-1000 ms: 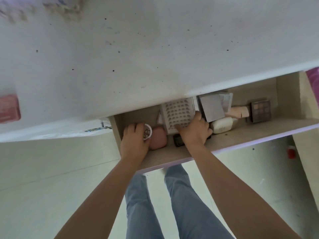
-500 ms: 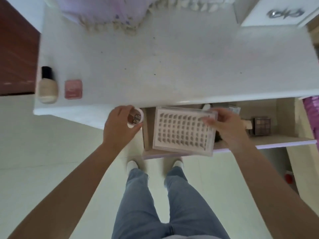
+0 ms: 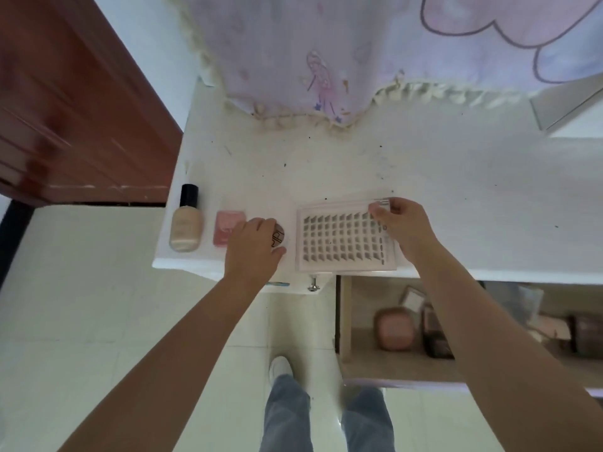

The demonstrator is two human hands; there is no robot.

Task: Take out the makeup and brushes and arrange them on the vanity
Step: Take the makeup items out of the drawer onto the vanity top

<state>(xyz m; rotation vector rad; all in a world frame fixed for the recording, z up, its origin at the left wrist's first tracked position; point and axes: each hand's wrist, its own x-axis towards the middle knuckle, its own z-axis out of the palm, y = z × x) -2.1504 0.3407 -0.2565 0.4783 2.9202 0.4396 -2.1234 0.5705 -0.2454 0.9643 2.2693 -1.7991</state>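
The person stands over a white vanity (image 3: 424, 164) and is setting two things down along its front edge, so the step in hand looks like placement and release. The left hand (image 3: 253, 247) covers a small round compact (image 3: 279, 236), fingers curled over its top and thumb against its near side, the compact resting on or just above the surface beside a pink square case (image 3: 226, 227); a foundation bottle (image 3: 186, 223) lies flat further left. The right hand (image 3: 403, 223) pinches the far right corner of a clear lash tray (image 3: 342, 238), thumb and fingers clamped on its rim, and the tray lies nearly flat with its near edge close to the vanity's lip. To do this well, the tray probably wants sliding a little away from the edge before the pinch opens, since a light flat box hung over the lip could tip into the open drawer (image 3: 391, 360) below. The compact is best set level and let go straight upward so it does not roll or knock the pink case. Keeping even gaps would extend the row already begun. A pink sponge case (image 3: 393, 327) and other blurred items in the drawer suggest more trips remain
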